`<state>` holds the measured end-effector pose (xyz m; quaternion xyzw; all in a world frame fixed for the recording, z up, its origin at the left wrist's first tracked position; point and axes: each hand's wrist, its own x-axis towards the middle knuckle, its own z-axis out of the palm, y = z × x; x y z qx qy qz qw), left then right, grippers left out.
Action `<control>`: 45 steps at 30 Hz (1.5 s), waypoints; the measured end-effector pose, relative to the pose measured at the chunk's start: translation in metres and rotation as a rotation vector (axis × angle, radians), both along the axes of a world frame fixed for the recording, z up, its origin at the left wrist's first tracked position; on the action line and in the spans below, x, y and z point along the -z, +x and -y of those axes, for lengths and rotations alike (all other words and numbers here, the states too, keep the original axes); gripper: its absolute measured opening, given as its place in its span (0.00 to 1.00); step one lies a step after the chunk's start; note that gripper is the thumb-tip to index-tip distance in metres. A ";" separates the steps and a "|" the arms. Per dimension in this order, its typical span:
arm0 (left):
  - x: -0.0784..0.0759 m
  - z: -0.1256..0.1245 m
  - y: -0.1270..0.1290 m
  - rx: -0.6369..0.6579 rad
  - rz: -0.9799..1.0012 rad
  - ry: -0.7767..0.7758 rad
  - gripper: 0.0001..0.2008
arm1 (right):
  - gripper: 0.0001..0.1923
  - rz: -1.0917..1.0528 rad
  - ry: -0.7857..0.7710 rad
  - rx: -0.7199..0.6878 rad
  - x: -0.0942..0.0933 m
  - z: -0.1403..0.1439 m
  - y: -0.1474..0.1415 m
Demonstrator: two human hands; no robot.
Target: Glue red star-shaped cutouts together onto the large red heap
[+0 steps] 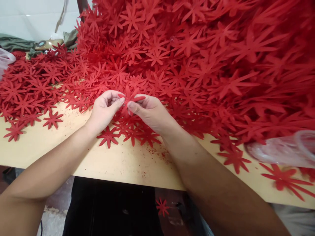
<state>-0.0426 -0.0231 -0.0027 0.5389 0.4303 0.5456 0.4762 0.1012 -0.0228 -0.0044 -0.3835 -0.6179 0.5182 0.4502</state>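
A red star-shaped cut-out flower [131,96] is pinched between both hands just above the tan table [118,164]. My left hand [104,109] grips its left side with thumb and fingers. My right hand [150,111] holds its right side, thumb pressed near the centre. Right behind the hands rises a big heap of the same red flowers [187,59], covering most of the table. Several loose flowers [128,132] lie flat under my wrists.
A clear plastic bag [283,149] lies at the right edge, another at the far left [5,59]. Green cloth [17,42] sits at the back left by a white wall. One flower [162,206] lies on the floor below the table's front edge.
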 end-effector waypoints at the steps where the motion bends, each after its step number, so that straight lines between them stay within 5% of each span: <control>1: -0.001 0.000 0.000 0.003 0.005 -0.008 0.07 | 0.25 -0.011 0.005 0.012 0.000 0.000 -0.001; 15: -0.004 0.004 0.000 0.021 0.024 0.005 0.09 | 0.25 0.088 0.169 0.287 -0.007 -0.002 0.008; 20: -0.006 0.009 0.003 0.137 0.032 0.031 0.14 | 0.28 0.108 0.173 0.226 -0.005 0.001 0.003; 30: -0.001 0.004 0.003 0.017 0.106 -0.049 0.10 | 0.22 -0.001 0.172 -0.066 0.003 -0.004 0.003; 39: -0.006 -0.002 -0.003 -0.130 0.184 -0.095 0.11 | 0.31 0.187 0.208 0.301 -0.002 -0.005 0.011; 45: -0.008 0.006 0.002 0.086 0.175 -0.112 0.09 | 0.34 0.206 0.200 0.258 -0.004 -0.004 0.009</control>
